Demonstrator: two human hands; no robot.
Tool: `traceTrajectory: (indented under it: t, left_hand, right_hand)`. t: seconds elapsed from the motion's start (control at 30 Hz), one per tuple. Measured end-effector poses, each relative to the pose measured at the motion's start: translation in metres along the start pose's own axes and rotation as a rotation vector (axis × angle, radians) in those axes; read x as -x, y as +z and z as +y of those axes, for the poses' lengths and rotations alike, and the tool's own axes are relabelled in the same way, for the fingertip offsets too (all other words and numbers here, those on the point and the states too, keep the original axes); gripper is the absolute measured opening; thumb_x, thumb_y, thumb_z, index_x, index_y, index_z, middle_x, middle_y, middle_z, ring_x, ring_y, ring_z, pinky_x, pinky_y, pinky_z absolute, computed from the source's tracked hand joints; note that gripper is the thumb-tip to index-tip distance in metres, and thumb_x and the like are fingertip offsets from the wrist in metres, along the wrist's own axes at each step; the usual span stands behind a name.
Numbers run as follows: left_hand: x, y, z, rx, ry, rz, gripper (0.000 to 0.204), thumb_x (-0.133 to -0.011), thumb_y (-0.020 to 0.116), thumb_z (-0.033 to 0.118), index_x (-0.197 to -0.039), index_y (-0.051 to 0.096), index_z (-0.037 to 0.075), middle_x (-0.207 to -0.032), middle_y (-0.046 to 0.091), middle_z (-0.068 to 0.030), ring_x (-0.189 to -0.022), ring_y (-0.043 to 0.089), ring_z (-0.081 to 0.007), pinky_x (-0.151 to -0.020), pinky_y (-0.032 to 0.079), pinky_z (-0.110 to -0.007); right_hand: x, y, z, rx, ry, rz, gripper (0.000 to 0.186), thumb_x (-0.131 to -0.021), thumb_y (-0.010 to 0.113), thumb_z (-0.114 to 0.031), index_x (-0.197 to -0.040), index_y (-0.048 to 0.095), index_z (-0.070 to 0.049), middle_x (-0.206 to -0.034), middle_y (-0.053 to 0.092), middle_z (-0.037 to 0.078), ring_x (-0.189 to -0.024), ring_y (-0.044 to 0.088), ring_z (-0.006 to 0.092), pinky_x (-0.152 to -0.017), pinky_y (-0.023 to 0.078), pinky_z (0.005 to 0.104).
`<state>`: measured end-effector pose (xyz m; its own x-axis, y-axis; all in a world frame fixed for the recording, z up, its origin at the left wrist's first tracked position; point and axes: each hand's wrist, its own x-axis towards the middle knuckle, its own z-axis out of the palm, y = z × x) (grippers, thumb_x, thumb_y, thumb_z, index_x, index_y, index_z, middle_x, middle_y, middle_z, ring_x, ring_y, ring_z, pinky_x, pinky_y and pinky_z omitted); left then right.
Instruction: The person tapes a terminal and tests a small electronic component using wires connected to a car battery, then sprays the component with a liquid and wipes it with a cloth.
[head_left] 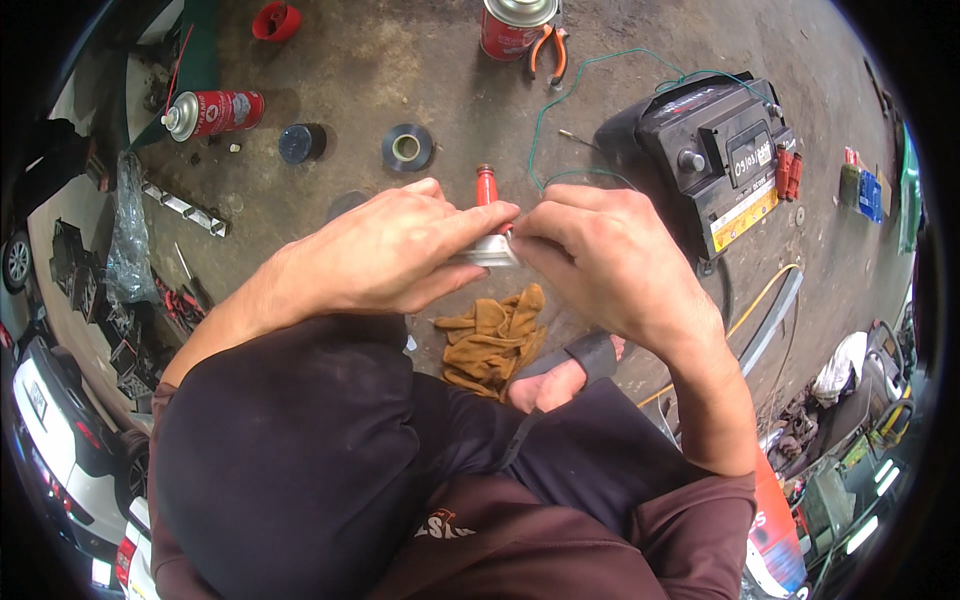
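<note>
Both of my hands meet in front of me above the floor. In my left hand (385,250), between thumb and fingers, is a silver metal piece (488,253). A red handle-shaped part (486,187) sticks up behind it; whether the two are joined I cannot tell. My right hand (605,250) is closed in a pinch against the right end of the metal piece, and its fingertips hide what they hold. Beyond the right hand a thin green wire (537,125) loops over the floor toward a black car battery (690,150).
A roll of black tape (407,148), a dark round cap (296,144), a red spray can (213,113), a red tin (508,32) and orange-handled pliers (549,52) lie ahead. Brown work gloves (492,342) rest near my foot. A silver bracket (185,208) lies at left.
</note>
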<state>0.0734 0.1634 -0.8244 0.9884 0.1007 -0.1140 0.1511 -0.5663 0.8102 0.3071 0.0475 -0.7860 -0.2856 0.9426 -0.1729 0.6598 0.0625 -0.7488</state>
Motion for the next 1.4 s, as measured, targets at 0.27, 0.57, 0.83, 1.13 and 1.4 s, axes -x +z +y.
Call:
traceTrajectory:
  t: [0.27,0.57,0.83,1.13,1.4]
  left_hand:
    - [0.009,-0.003,-0.019,0.776,-0.433,0.247,0.058,-0.091,0.075,0.026,-0.143,0.064,0.001,-0.132,0.073,-0.0114,-0.099,0.072,-0.0170,-0.087,0.060,-0.033]
    - [0.057,-0.008,-0.042,1.044,-0.513,0.708,0.047,-0.097,0.073,0.035,-0.125,0.061,-0.001,-0.075,0.048,0.0000,-0.064,0.049,-0.0111,-0.067,0.052,-0.033]
    - [0.044,-0.001,-0.035,1.192,-0.509,0.760,0.034,-0.102,0.068,0.021,-0.130,0.063,0.001,-0.086,0.060,-0.0059,-0.078,0.063,-0.0185,-0.080,0.059,-0.039]
    - [0.011,0.004,-0.022,0.934,-0.345,0.434,0.063,-0.097,0.076,0.008,-0.155,0.054,0.000,-0.129,0.073,-0.0133,-0.122,0.069,-0.0220,-0.112,0.051,-0.039]
    - [-0.003,-0.002,-0.013,0.498,-0.285,0.375,0.065,-0.088,0.083,-0.002,-0.149,0.061,0.002,-0.135,0.074,-0.0117,-0.129,0.071,-0.0224,-0.110,0.056,-0.038]
  right_hand:
    - [-0.014,-0.039,0.008,0.092,-0.073,0.681,0.020,-0.098,0.079,-0.010,-0.113,0.078,0.001,-0.097,0.078,0.008,-0.084,0.074,0.0192,-0.080,0.058,0.0310]
    - [-0.005,0.059,0.124,0.448,0.460,0.346,0.014,-0.101,0.062,-0.010,-0.096,0.068,0.002,-0.093,0.073,0.025,-0.088,0.077,0.0428,-0.076,0.063,0.0528]
    - [-0.026,0.104,0.153,0.662,0.530,0.293,0.011,-0.099,0.062,-0.010,-0.105,0.066,-0.001,-0.108,0.066,0.017,-0.095,0.074,0.0333,-0.077,0.065,0.0465]
    - [-0.021,0.011,0.012,-0.398,0.333,0.392,0.014,-0.092,0.082,-0.014,-0.100,0.082,-0.002,-0.082,0.072,0.009,-0.066,0.065,0.0164,-0.063,0.051,0.0317]
    - [-0.021,0.013,-0.008,-0.545,0.450,0.380,0.021,-0.094,0.080,-0.018,-0.099,0.081,0.003,-0.084,0.079,0.013,-0.072,0.074,0.0128,-0.067,0.057,0.0295]
